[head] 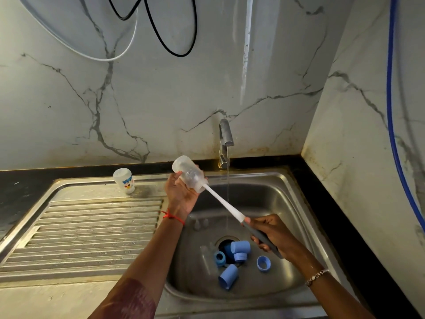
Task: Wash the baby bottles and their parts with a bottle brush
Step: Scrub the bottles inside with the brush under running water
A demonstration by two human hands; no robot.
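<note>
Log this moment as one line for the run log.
left hand: holds bottle | right hand: holds brush by handle, head inside bottle | tap: running | blue caps: in sink

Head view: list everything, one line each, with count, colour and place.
clear bottle: one, transparent, held tilted above the sink
bottle brush: one, white shaft, grey handle, head inside the clear bottle
printed bottle: one, whitish, on the sink's back ledge, left
blue caps: two, light blue, lying near the drain
blue rings: three, blue, around the drain
tap: one, steel, behind the basin, water running
sink: one, steel, ribbed drainboard on its left
cables: at least two, black and white, looped on the wall
hose: one, blue, down the right wall
left hand: one, grips the clear bottle
right hand: one, grips the brush handle
</note>
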